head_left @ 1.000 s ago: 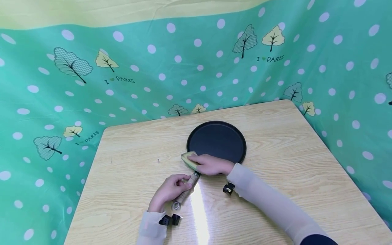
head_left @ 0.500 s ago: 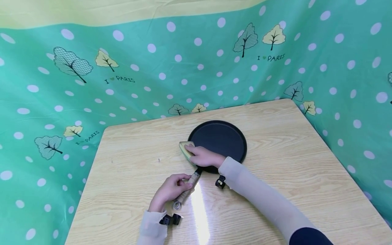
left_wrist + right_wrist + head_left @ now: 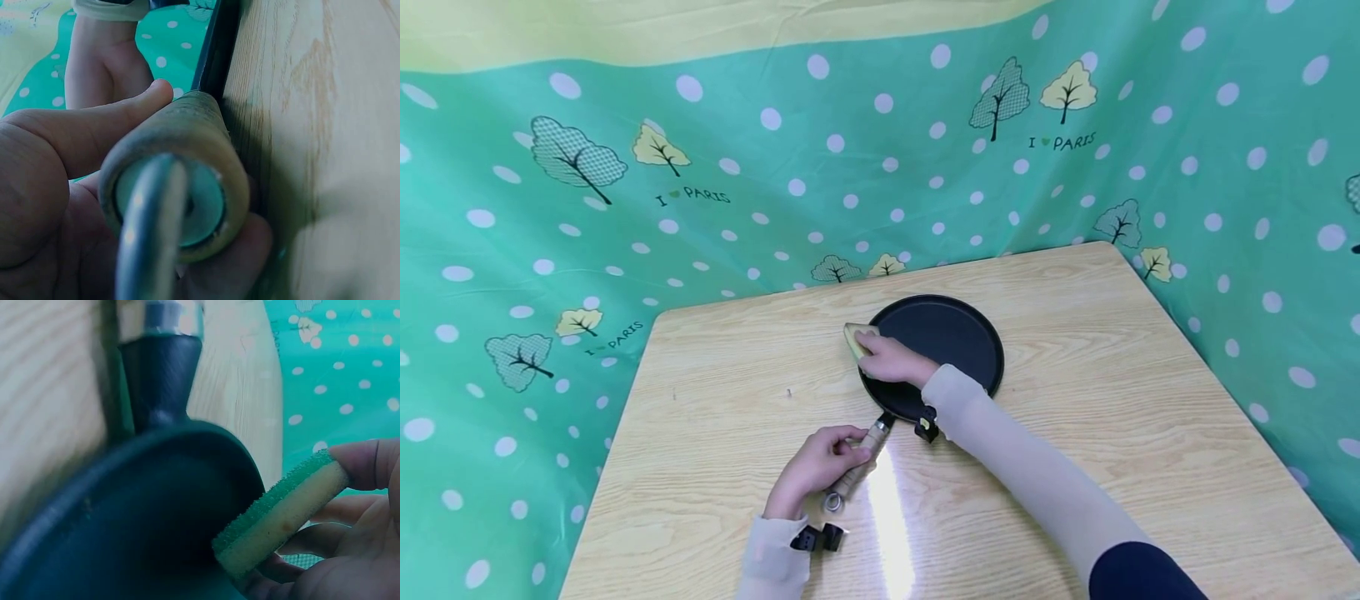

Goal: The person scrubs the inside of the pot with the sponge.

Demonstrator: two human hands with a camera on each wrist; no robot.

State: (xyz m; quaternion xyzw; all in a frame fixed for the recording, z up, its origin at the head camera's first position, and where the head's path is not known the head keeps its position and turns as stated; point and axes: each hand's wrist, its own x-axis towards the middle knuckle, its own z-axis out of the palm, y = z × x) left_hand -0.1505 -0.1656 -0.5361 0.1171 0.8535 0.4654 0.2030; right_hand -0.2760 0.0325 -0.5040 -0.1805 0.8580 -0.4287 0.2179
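A round black frying pan (image 3: 947,333) lies on the wooden table, its wooden handle (image 3: 853,475) angled toward the lower left. My left hand (image 3: 817,463) grips that handle, thumb on one side and fingers on the other in the left wrist view; a metal hanging ring (image 3: 150,231) sticks out of the handle's end (image 3: 181,137). With my right hand (image 3: 891,360) I pinch a yellow sponge (image 3: 281,519) that has a green scouring layer. It is tilted at the pan's left rim, green side toward the pan in the right wrist view.
The wooden table (image 3: 737,375) reaches back to a green dotted curtain (image 3: 820,167). A black wrist device (image 3: 927,425) on the right sleeve overlaps the pan's near edge. Another black device (image 3: 817,537) sits at the left cuff.
My right hand has moved the sponge away from the handle joint, up along the pan's left rim toward the back. My left hand and the pan have stayed in place.
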